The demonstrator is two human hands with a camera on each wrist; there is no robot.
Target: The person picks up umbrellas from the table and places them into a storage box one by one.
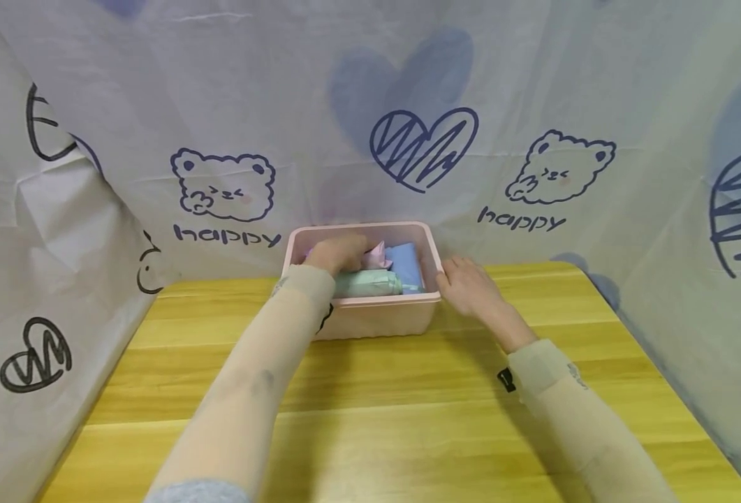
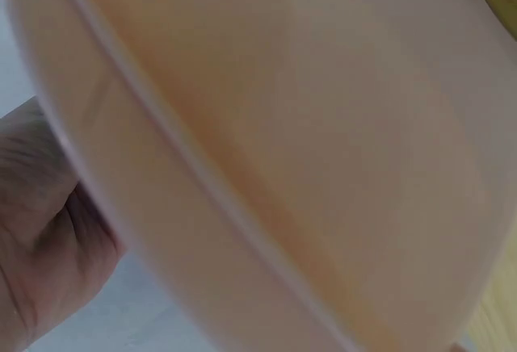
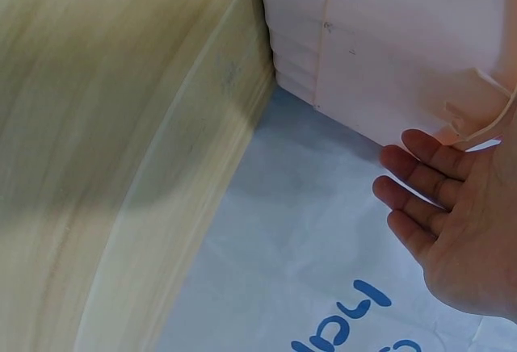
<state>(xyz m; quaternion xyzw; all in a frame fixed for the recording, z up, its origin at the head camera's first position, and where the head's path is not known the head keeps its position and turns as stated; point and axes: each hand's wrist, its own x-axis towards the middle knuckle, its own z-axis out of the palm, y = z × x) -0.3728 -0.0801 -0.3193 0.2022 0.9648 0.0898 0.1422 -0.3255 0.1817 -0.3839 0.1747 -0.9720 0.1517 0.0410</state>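
A pale pink plastic bin (image 1: 376, 318) stands at the back of the table with several soft packages inside. My left hand (image 1: 340, 253) reaches over its front rim into it, beside a small pink packet (image 1: 376, 257). The left fingertips are hidden, so whether they hold anything does not show. A mint-green packet (image 1: 367, 283) lies at the front of the bin, and a blue packet (image 1: 406, 265) at its right. My right hand (image 1: 471, 286) touches the bin's right rim, its fingers loosely extended along the outer side in the right wrist view.
The yellow wood-grain table (image 1: 408, 405) spreads in front of the bin. A pale sheet (image 1: 320, 119) printed with hearts and bears hangs right behind the bin and around the sides. A small black tag (image 1: 506, 379) shows by the right sleeve.
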